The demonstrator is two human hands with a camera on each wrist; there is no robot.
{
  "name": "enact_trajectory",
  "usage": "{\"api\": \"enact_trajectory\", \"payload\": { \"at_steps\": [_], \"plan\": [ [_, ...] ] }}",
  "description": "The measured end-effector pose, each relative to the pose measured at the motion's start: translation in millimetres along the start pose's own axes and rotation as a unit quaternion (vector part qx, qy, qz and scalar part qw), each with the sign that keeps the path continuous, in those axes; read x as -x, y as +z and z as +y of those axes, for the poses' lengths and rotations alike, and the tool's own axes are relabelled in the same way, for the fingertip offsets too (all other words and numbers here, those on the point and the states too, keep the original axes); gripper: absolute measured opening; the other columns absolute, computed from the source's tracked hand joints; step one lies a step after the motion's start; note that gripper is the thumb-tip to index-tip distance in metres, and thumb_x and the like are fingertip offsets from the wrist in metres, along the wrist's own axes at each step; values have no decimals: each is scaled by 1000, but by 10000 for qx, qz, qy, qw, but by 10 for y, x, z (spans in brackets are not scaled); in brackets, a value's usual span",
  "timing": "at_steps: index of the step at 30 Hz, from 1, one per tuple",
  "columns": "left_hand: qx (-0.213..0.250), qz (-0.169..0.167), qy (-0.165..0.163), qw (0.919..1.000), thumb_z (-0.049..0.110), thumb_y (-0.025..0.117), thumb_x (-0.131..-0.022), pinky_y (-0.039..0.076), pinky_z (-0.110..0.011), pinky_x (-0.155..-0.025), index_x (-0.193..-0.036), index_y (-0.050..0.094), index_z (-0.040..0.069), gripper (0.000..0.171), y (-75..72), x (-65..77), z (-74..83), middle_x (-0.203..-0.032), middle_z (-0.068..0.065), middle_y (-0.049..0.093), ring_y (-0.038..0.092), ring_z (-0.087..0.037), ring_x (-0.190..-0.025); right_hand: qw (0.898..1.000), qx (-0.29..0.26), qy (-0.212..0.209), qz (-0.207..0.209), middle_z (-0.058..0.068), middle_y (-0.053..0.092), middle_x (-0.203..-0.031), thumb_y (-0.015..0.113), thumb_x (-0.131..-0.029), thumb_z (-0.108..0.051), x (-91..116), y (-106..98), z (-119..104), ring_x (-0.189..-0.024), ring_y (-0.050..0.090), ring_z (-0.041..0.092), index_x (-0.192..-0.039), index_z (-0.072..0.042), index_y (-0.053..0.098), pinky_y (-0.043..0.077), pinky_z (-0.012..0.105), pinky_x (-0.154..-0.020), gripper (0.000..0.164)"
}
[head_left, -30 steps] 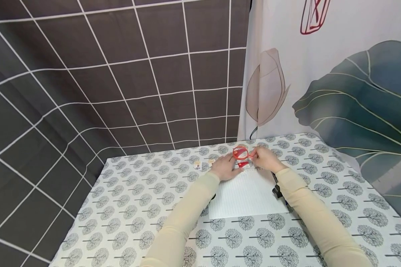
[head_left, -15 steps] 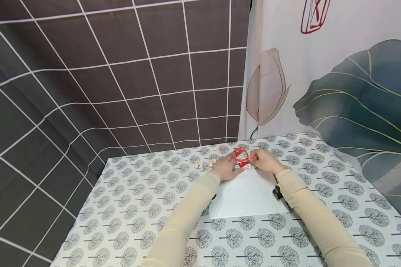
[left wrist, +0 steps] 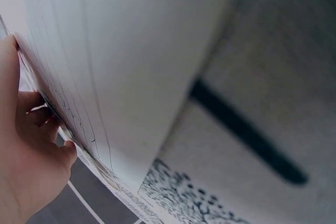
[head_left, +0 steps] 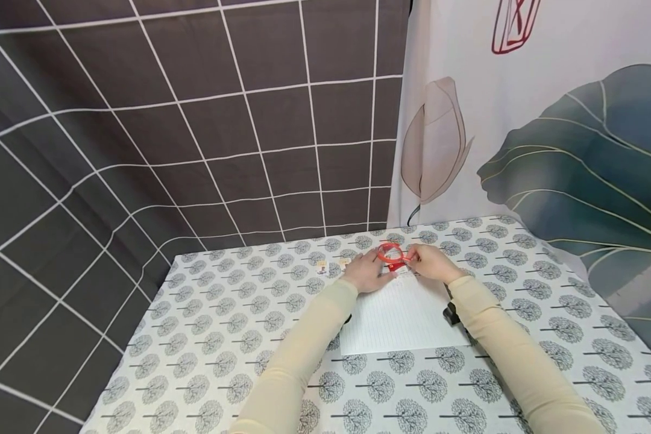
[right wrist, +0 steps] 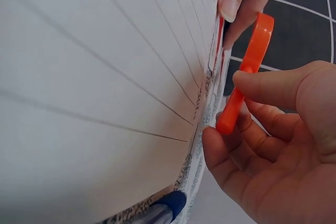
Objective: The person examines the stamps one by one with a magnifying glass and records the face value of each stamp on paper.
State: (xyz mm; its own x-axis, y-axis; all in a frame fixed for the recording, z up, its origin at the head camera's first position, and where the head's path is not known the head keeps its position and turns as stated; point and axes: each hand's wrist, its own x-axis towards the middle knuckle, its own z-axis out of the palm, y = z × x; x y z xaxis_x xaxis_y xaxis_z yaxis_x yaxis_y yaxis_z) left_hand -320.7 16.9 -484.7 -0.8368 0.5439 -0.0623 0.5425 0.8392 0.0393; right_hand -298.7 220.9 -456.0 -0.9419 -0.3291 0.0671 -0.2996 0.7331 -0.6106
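My right hand (head_left: 430, 261) pinches the short handle of a magnifying glass (right wrist: 261, 38) between thumb and fingers. Its orange-red ring stands tilted over the far edge of a lined sheet of paper (head_left: 407, 319). Just below the ring, in the head view, shows a small red piece (head_left: 395, 266) with a yellow mark, partly covered by my left hand (head_left: 364, 272). That hand rests at the sheet's far left corner, fingers stretched forward, and its thumb reaches to the red piece. In the right wrist view the thumb lies at the paper's edge beside a strip of red.
Two small stamp-like pieces lie left of my left hand, the outer one (head_left: 322, 268) fully in sight. A pen (right wrist: 163, 209) with a blue end lies by the paper's right side. The tree-print tablecloth (head_left: 206, 361) meets a dark grid curtain (head_left: 239, 138) behind.
The magnifying glass has come slightly lower and tilted, and the red patch seen through its lens has shrunk from view. My left hand stays in place.
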Motion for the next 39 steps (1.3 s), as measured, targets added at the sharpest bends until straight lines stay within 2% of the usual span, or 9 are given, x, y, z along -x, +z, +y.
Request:
{"api": "enact_trajectory", "payload": {
  "at_steps": [6, 15, 23, 30, 39],
  "plan": [
    [67, -6, -3, 10000, 63, 36, -103, 25, -42, -123, -156, 39, 12, 74, 4, -5, -6, -164, -5, 30, 28, -18, -150, 10000, -41, -28, 29, 6, 61, -76, 60, -94, 1, -7, -3, 13, -65, 52, 14, -96, 4, 63, 47, 25, -56, 5],
    [-80, -92, -168, 9998, 65, 31, -102, 23, -39, -123, -157, 37, 13, 76, 12, 3, 9, -165, -4, 28, 24, -17, -151, 10000, 7, 4, 28, 6, 60, -77, 60, -93, 2, -19, -10, 40, -66, 52, 16, -98, 7, 63, 47, 26, -59, 7],
    [-98, -28, -389, 9992, 69, 33, -100, 26, -42, -122, -157, 35, 6, 84, -45, 63, 38, -163, -9, 31, 27, -21, -150, 10000, 61, -32, 43, 6, 59, -77, 61, -92, 2, -42, 13, 60, -67, 52, 16, -96, 6, 63, 47, 28, -60, 6],
    [-15, -62, -551, 9985, 72, 35, -98, 24, -41, -123, -158, 31, 5, 90, -23, 44, 28, -163, -9, 30, 25, -20, -151, 9999, 121, 74, -5, 6, 59, -77, 61, -92, 2, -55, 30, 79, -66, 52, 15, -96, 5, 63, 47, 27, -60, 5],
    [19, -106, -605, 9981, 73, 36, -97, 23, -41, -123, -158, 30, 4, 92, -25, 35, 17, -164, -8, 30, 24, -19, -151, 9995, 172, 247, -97, 7, 59, -77, 60, -93, 1, -87, 32, 51, -64, 52, 15, -97, 6, 62, 48, 28, -59, 7]
  ]
}}
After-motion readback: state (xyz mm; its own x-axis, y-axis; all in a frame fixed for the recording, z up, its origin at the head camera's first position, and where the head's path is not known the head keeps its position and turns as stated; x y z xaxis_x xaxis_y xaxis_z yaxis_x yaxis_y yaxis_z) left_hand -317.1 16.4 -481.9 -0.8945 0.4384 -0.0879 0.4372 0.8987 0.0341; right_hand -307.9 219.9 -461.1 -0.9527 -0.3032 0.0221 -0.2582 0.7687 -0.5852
